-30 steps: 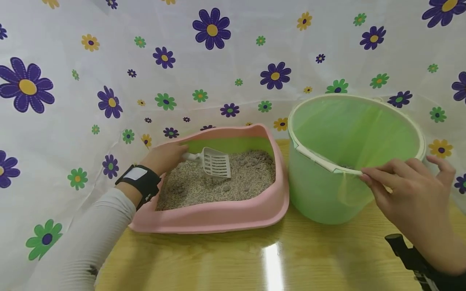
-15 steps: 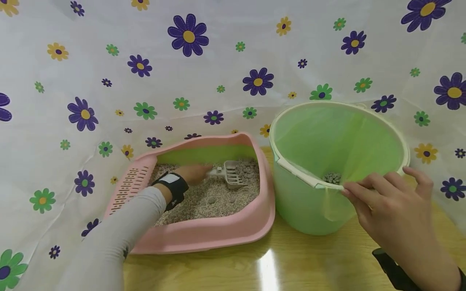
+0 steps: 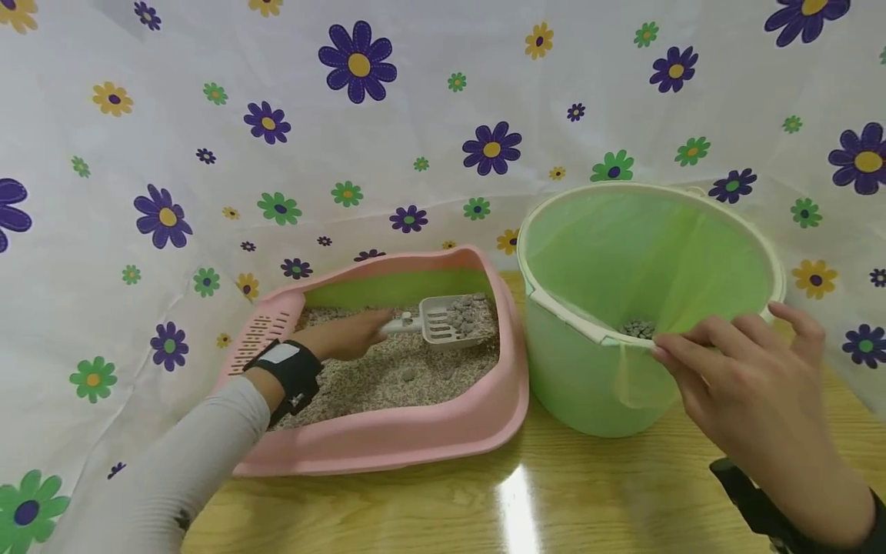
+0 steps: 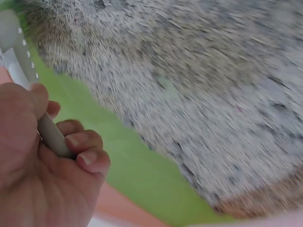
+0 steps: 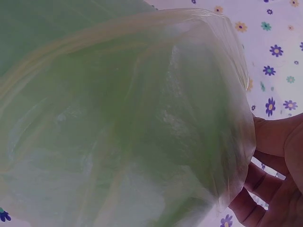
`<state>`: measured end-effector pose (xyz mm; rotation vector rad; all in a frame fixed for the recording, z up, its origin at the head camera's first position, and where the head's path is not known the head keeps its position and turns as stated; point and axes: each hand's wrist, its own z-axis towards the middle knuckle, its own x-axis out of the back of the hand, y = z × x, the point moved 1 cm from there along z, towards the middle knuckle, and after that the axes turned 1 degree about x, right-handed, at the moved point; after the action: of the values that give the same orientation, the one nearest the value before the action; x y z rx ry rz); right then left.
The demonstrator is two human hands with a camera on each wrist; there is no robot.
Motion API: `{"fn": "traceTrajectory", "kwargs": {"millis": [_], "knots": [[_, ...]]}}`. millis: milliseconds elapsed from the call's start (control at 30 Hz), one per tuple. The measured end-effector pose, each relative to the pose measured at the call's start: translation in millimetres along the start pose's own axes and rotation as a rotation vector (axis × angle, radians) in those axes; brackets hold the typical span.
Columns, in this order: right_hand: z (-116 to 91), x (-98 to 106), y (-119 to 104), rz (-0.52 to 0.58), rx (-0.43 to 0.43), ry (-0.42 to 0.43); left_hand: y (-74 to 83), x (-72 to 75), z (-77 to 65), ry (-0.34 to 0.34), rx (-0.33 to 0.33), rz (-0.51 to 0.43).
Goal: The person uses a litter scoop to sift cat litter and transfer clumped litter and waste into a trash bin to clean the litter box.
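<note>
My left hand (image 3: 349, 336) grips the handle of a pale slotted litter scoop (image 3: 431, 327). Grey clumps (image 3: 462, 314) lie in the scoop, which is at the right end of the pink litter box (image 3: 394, 446), over the litter (image 3: 388, 385). In the left wrist view, curled fingers wrap the scoop handle (image 4: 56, 139). My right hand (image 3: 754, 385) pinches the edge of a thin, see-through bag that lines the green bucket (image 3: 574, 377). The right wrist view shows that bag (image 5: 118, 132) close up, its edge held between thumb and fingers.
Dark clumps (image 3: 637, 329) lie at the bottom of the lined bucket, just right of the litter box. A flowered sheet (image 3: 415, 100) hangs behind both. Underneath is a shiny wooden tabletop (image 3: 429, 508).
The scoop went right and down into the litter, then came up holding clumps. My left hand has since drawn back slightly left. The right hand keeps its hold at the bucket's rim.
</note>
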<state>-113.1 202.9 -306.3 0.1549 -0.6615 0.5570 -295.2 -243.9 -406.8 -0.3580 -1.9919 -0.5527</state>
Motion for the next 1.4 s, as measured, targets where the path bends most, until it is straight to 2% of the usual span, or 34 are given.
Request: {"fn": "traceTrajectory", "kwargs": {"millis": [167,267,433,633,700,767,900,967,1100,1200,1233,1300,1400], "knots": [[3.4,-7.5,4.9,0.008,0.013,-0.018,-15.9,-5.1,-41.0,0.042,0.081,-0.112],[4.7,-11.0,7.8,0.013,0.019,-0.022,-25.5,-11.3,-59.1,0.09,0.111,-0.202],[3.5,-12.0,9.4,0.001,0.014,-0.043,-31.4,-12.8,-78.6,0.19,0.069,-0.351],[0.3,-12.9,7.1,0.021,-0.002,-0.021,-24.6,4.8,-90.0,0.256,0.054,-0.416],[0.4,-12.7,6.6,0.02,-0.002,-0.013,-23.7,9.2,-90.1,0.297,0.071,-0.369],[0.5,-12.2,5.8,0.018,-0.001,-0.011,-23.1,12.0,-90.3,0.363,0.094,-0.27],[1.0,-10.7,4.3,0.006,0.008,-0.006,-19.2,13.0,-92.9,0.562,0.124,0.038],[1.6,-9.7,3.9,-0.002,0.013,-0.005,-15.6,12.0,-95.7,0.64,0.13,0.164],[3.1,-8.0,3.1,-0.011,0.02,-0.002,-9.0,7.8,-101.4,0.722,0.121,0.325],[3.3,-6.9,2.0,-0.012,0.019,0.005,-7.6,4.0,-103.6,0.706,0.111,0.336],[3.3,-6.3,1.5,-0.014,0.019,0.004,-7.8,3.0,-103.8,0.677,0.105,0.302],[3.1,-5.0,0.7,-0.017,0.016,0.004,-11.0,1.6,-103.7,0.568,0.1,0.168],[3.0,-2.8,-0.5,-0.022,0.02,0.002,-18.8,1.6,-105.4,0.334,0.111,-0.13]]}}
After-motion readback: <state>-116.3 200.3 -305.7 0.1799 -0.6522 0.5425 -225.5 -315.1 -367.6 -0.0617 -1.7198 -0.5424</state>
